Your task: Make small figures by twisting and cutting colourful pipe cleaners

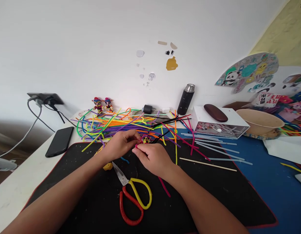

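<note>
I see my left hand (121, 144) and right hand (153, 157) pinching a pipe-cleaner figure (146, 139) with closed fingertips, beyond the scissors (133, 195)

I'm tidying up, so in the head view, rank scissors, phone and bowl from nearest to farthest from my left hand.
1. Scissors, just below the left hand, which pinches a small figure; they lie on the mat.
2. Phone, left of the mat.
3. Bowl, far right.
</note>
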Demonstrator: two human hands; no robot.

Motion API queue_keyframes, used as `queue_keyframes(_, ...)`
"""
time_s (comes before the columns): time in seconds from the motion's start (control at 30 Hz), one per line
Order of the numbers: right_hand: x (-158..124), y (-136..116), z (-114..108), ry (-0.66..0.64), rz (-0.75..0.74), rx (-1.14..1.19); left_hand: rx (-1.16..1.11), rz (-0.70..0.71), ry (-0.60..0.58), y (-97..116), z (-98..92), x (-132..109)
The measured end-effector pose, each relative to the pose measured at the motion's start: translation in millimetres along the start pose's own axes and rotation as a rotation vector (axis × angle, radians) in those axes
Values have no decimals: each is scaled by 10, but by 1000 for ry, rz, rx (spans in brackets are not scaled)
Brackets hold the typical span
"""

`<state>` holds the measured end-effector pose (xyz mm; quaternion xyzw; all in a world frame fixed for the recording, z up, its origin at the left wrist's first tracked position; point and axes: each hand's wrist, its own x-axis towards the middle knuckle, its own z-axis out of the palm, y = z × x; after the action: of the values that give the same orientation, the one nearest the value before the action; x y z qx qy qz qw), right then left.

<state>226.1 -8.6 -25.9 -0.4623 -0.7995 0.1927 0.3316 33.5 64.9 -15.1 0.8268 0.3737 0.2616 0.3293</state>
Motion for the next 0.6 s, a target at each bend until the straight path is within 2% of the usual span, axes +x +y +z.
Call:
queue_keyframes(0.13,13,32,-116,41,-10,-2,-93,-2,-103,-5,31,-15)
queue_keyframes(0.3,50,87,-214,82,58,142,-383,-75,-203,17,57,-20)
queue_keyframes(0.43,74,133,-218,69,194,440,-560,-121,-261,80,73,-17)
queue_keyframes(0.6,93,189,-175,24,378,857,-634,-158,-242,215,54,-24)
